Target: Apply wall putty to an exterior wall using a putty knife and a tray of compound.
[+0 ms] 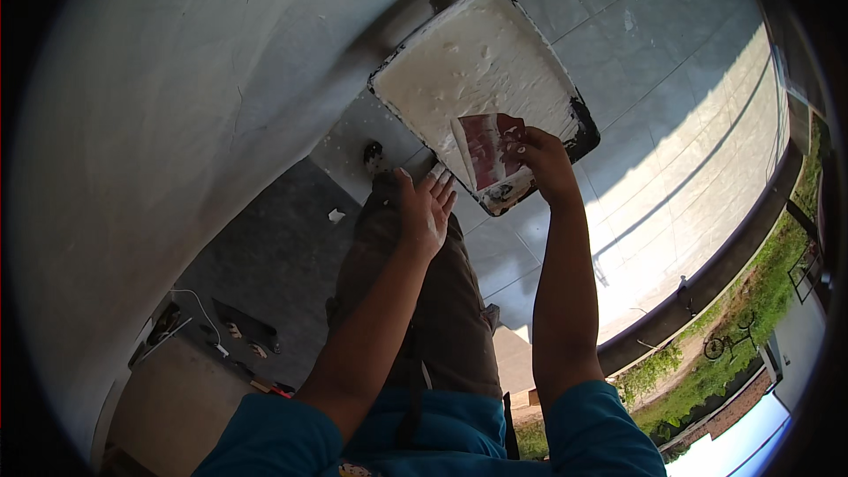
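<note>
My right hand pinches the upper right side of a flat reddish-brown scraper, whose left edge carries a strip of white paste. The scraper is over the near end of a black tray holding thick white paste; whether it touches the paste I cannot tell. My left hand is held in front of my legs, fingers apart and smeared with white. It lies left of the tray's near corner and holds nothing.
A pale wall rises along the left. Grey floor tiles lie to the right, partly sunlit, ending at a dark edge with grass and a bicycle beyond. A white cable and small items lie at lower left.
</note>
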`<state>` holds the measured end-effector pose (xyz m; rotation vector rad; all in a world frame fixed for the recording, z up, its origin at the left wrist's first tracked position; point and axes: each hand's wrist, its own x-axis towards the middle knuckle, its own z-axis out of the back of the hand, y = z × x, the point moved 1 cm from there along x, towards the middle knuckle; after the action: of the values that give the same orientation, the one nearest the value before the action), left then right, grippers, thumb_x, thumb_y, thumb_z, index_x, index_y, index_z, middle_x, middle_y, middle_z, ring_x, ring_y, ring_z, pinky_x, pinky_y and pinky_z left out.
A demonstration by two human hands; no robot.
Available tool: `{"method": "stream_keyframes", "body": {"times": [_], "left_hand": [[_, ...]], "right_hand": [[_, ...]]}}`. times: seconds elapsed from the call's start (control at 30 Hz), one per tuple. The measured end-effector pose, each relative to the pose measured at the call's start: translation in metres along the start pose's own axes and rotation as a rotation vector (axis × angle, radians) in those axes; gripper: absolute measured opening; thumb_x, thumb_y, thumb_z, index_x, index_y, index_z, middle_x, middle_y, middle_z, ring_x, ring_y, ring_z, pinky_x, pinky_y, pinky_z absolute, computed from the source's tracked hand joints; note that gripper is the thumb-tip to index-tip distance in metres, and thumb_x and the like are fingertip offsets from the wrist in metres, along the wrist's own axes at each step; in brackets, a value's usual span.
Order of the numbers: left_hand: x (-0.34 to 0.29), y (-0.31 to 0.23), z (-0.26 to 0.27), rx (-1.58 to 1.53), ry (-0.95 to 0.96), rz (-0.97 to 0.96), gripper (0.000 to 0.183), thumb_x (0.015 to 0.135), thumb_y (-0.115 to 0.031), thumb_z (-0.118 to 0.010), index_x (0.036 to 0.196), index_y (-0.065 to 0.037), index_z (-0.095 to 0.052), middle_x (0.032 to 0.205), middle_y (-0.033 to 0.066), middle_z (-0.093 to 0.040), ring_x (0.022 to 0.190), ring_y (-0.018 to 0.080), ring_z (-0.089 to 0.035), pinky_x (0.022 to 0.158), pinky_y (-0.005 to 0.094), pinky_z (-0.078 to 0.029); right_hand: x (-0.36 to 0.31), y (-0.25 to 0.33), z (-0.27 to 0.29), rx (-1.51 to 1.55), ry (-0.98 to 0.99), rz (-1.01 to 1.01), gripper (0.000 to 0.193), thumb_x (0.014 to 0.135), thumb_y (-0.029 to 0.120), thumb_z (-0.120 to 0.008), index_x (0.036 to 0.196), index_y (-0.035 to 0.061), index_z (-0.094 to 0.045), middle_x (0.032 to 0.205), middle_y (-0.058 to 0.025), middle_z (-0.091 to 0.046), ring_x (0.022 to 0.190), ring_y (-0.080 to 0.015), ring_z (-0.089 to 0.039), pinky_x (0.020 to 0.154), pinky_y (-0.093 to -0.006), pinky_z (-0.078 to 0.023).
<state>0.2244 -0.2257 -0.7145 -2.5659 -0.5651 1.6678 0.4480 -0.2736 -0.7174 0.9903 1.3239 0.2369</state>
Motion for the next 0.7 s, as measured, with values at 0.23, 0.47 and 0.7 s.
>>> {"method": "stream_keyframes", "body": {"times": [0.23, 0.47, 0.7], "left_hand": [[-0.002, -0.005, 0.004, 0.002, -0.015, -0.010, 0.107, 0.089, -0.081, -0.023, 0.151, 0.006, -0.023, 0.158, 0.0201, -0.026, 0.147, 0.0307, -0.025, 0.120, 0.0402, -0.019], [-0.004, -0.005, 0.007, -0.002, 0.005, -0.022, 0.105, 0.089, -0.080, -0.022, 0.150, 0.005, -0.025, 0.157, 0.0199, -0.028, 0.147, 0.0300, -0.026, 0.120, 0.0396, -0.019], [-0.009, -0.010, 0.019, 0.027, -0.001, -0.042, 0.106, 0.088, -0.082, -0.022, 0.150, 0.005, -0.025, 0.158, 0.0188, -0.028, 0.147, 0.0290, -0.026, 0.120, 0.0392, -0.019]], "right_hand": [[-0.046, 0.045, 0.002, 0.217, -0.053, 0.129, 0.021, 0.086, 0.005, -0.062, 0.105, -0.0032, -0.064, 0.090, -0.0073, -0.069, 0.080, -0.0155, -0.066, 0.077, -0.0288, -0.052], [-0.032, 0.017, 0.003, 0.229, -0.226, 0.259, 0.022, 0.092, 0.006, -0.064, 0.113, 0.0005, -0.063, 0.106, -0.0075, -0.066, 0.093, -0.0174, -0.065, 0.084, -0.0351, -0.056], [-0.029, 0.002, -0.011, 0.378, -0.290, 0.197, 0.022, 0.094, 0.008, -0.062, 0.116, 0.0022, -0.061, 0.103, -0.0071, -0.067, 0.091, -0.0203, -0.068, 0.080, -0.0352, -0.059]]}}
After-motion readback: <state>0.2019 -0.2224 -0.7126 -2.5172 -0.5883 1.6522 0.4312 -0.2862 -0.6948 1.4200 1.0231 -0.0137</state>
